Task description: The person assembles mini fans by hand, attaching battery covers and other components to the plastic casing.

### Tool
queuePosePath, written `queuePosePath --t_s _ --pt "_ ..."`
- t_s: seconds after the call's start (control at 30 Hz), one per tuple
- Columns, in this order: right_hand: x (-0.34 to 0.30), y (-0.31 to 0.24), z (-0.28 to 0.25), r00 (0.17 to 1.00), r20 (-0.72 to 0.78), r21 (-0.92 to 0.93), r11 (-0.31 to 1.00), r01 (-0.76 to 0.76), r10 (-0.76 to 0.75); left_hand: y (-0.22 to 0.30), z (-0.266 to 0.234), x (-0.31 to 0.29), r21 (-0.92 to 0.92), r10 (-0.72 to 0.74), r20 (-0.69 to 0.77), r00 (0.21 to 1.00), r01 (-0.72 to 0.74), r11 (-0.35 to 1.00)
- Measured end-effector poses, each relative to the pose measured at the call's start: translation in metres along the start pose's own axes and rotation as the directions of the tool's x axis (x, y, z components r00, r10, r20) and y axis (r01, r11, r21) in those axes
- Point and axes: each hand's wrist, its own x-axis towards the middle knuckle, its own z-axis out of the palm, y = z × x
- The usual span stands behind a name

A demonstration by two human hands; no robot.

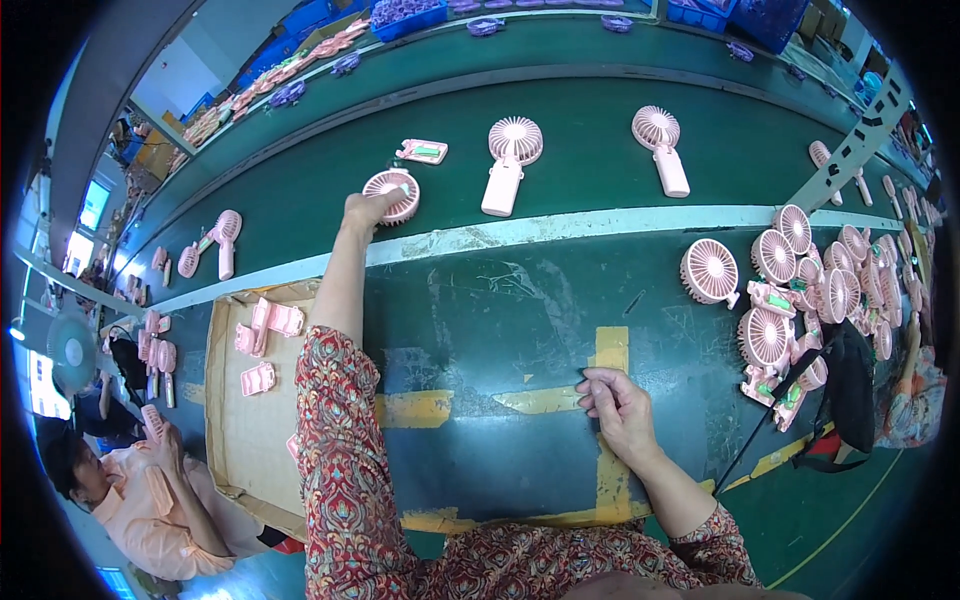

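Note:
My left hand (366,211) reaches out over the green conveyor, its fingers gripping the edge of a round pink handheld fan head (392,196). Just beyond the fan lies an opened pink handle piece (424,151) with a green part in it; whether the two are joined I cannot make out. My right hand (622,412) rests over the worktable by a strip of yellow tape, fingers curled together with nothing visible in them. Further along the conveyor lie two pink handheld fans, one (503,187) nearer and one (666,166) to its right.
A shallow cardboard box (228,400) with a few pink shell pieces stands left of my body. Pink fan assemblies (768,338) pile up on the right of the table, beside a black bag (850,390). A co-worker (160,490) sits at the lower left, holding a pink piece.

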Motion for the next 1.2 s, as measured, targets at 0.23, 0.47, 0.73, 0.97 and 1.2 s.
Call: queuePosePath --t_s 0.23,0.47,0.73,0.97,1.2 --pt "-0.002 0.007 0.003 0.999 0.024 0.033 0.999 0.027 -0.028 0.009 -0.009 -0.072 -0.061 0.354 0.027 0.935 -0.352 0.934" --pt "-0.003 0.012 -0.006 0.984 -0.053 0.146 0.973 0.177 -0.171 0.025 -0.041 -0.207 -0.413 0.548 -0.005 0.837 -0.500 0.761" --pt "-0.038 -0.025 -0.012 0.968 0.075 0.410 0.893 0.189 -0.240 -0.020 -0.033 -0.318 -0.772 0.600 0.217 0.770 -0.241 0.588" --pt "-0.080 -0.018 0.012 0.866 0.500 0.662 0.657 -0.361 -0.029 -0.034 -0.013 -0.348 -0.859 0.538 0.291 0.791 -0.031 0.511" --pt "-0.105 -0.003 0.010 0.801 0.592 0.727 0.487 -0.484 -0.087 -0.051 -0.011 -0.337 -0.860 0.469 0.223 0.855 -0.055 0.508"
